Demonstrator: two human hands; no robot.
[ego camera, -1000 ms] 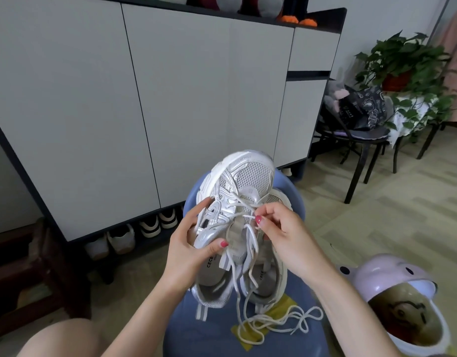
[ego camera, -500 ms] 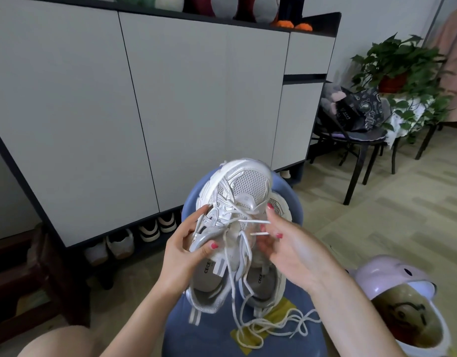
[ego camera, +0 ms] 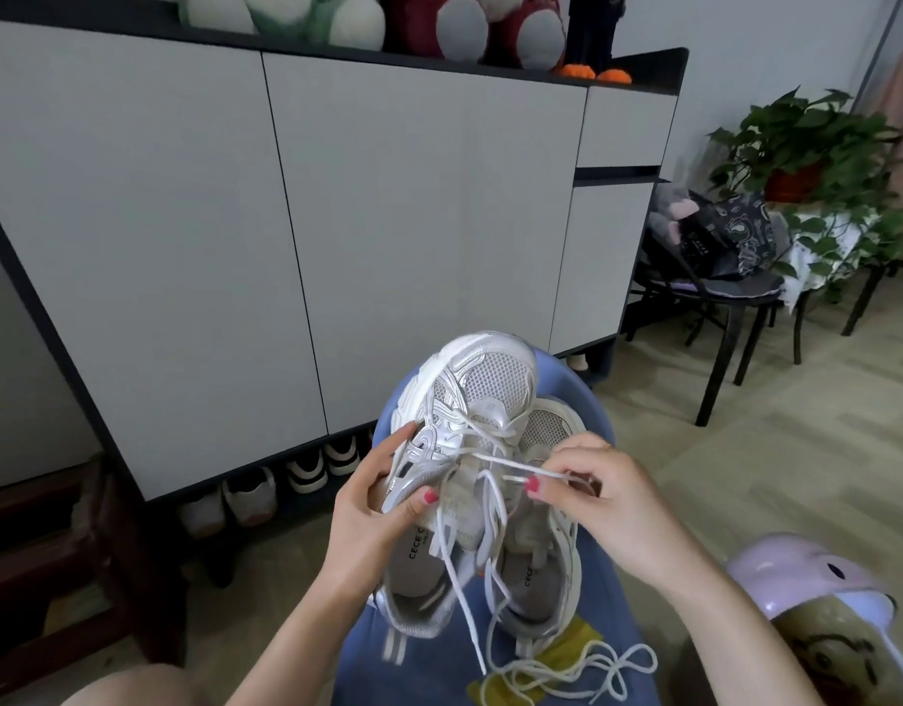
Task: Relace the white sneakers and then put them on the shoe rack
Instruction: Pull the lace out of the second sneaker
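My left hand (ego camera: 373, 517) grips the raised white sneaker (ego camera: 470, 450) by its side, thumb pressed on the silver eyelet strip and fingers curled behind. My right hand (ego camera: 607, 507) pinches the white lace (ego camera: 515, 468) near its tip, and the lace runs stretched from my fingers across to the eyelets by my left thumb. The second sneaker (ego camera: 546, 547) lies under my right hand, touching the first one (its toe points away from me). Both are over a blue chair seat (ego camera: 607, 568). Below my hands, loose lace ends (ego camera: 566, 675) curl on the seat. Beyond my left hand, some shoes (ego camera: 286, 481) stand in the open bottom of the shoe cabinet (ego camera: 388, 221).
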